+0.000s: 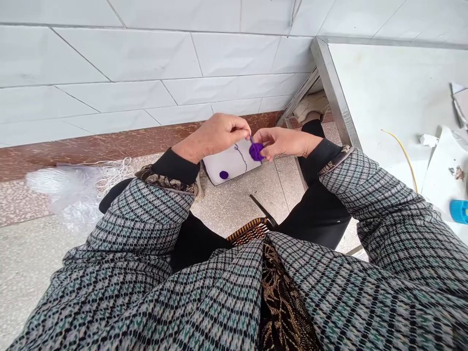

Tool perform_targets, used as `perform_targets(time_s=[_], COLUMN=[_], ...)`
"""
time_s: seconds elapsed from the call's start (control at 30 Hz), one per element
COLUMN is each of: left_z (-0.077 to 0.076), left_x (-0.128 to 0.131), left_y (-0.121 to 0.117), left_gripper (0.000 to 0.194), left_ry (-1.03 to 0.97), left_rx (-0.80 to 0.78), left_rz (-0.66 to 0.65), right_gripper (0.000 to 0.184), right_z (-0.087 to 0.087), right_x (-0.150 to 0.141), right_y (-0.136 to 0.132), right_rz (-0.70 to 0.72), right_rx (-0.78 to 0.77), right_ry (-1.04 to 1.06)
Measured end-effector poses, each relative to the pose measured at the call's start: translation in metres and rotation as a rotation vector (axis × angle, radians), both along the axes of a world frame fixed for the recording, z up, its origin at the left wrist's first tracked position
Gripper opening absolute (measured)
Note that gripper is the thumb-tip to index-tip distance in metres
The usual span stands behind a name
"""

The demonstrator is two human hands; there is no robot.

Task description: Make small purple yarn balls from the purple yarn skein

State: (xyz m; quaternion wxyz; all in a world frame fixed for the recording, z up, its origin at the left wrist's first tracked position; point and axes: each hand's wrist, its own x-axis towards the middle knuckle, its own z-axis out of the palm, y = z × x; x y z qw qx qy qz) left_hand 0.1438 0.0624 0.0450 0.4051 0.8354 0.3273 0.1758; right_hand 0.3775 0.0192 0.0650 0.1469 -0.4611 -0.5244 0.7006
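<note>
My right hand grips a small ball of purple yarn between thumb and fingers. Beside it, my left hand is closed in a pinch on a strand of the same yarn, close to the ball's upper side. Below both hands lies a white, dark-edged flat thing, its kind unclear. A flat round purple piece rests on its near left part, and a loose strand of purple yarn hangs or lies across its middle.
To the left on the speckled floor are a clear plastic bag and white cord. A metal-edged white table stands at right, with a yellow wire and a blue cap. A tiled wall rises ahead.
</note>
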Motion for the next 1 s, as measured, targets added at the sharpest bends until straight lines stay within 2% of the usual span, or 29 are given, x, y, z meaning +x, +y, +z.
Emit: perform_targets(time_s=[0.03, 0.1, 0.2, 0.3, 0.37, 0.43, 0.53, 0.63, 0.7, 0.77, 0.83, 0.93, 1.0], left_z=[-0.002, -0.007, -0.014, -0.015, -0.010, -0.003, 0.006, 0.006, 0.002, -0.002, -0.005, -0.003, 0.001], left_x=[-0.002, -0.003, 0.003, 0.013, 0.017, 0.017, 0.009, -0.001, -0.004, -0.004, -0.002, 0.002, 0.003], left_y=[0.002, 0.005, 0.002, -0.006, -0.012, -0.014, -0.010, -0.003, -0.003, -0.008, -0.018, -0.034, -0.041], left_gripper=[0.031, 0.030, 0.028, 0.027, 0.026, 0.024, 0.025, 0.026, 0.026, 0.026, 0.027, 0.028, 0.029], left_ry=[0.005, 0.021, 0.053, 0.091, 0.093, 0.076, 0.041, 0.044, 0.062, 0.080, 0.096, 0.081, 0.036], left_rx=[0.010, 0.016, 0.016, 0.010, -0.006, -0.016, 0.006, 0.010, -0.009, -0.017, -0.008, 0.028, 0.056], left_rz=[0.028, 0.043, -0.010, -0.161, -0.252, -0.256, -0.104, 0.030, 0.065, 0.063, 0.021, -0.091, -0.148], right_gripper=[0.035, 0.037, 0.044, 0.040, 0.034, 0.034, 0.038, 0.037, 0.037, 0.039, 0.039, 0.032, 0.032], right_z=[0.003, 0.007, 0.006, -0.001, -0.007, -0.010, -0.007, 0.001, 0.005, 0.007, 0.007, 0.003, -0.001], right_x=[-0.001, -0.002, -0.002, 0.000, 0.001, 0.001, -0.001, -0.006, -0.008, -0.010, -0.011, -0.011, -0.011], right_y=[-0.001, 0.000, 0.005, 0.010, 0.012, 0.010, 0.005, -0.001, -0.001, 0.001, 0.004, 0.008, 0.007], right_rz=[0.040, 0.028, -0.167, -0.377, -0.444, -0.404, -0.175, 0.010, 0.020, -0.055, -0.196, -0.389, -0.409], right_rx=[-0.009, -0.004, 0.036, 0.087, 0.129, 0.158, 0.130, 0.071, 0.064, 0.082, 0.109, 0.130, 0.140], right_ry=[0.060, 0.185, 0.299, 0.254, 0.135, -0.014, -0.123, 0.033, 0.196, 0.314, 0.350, 0.252, 0.123])
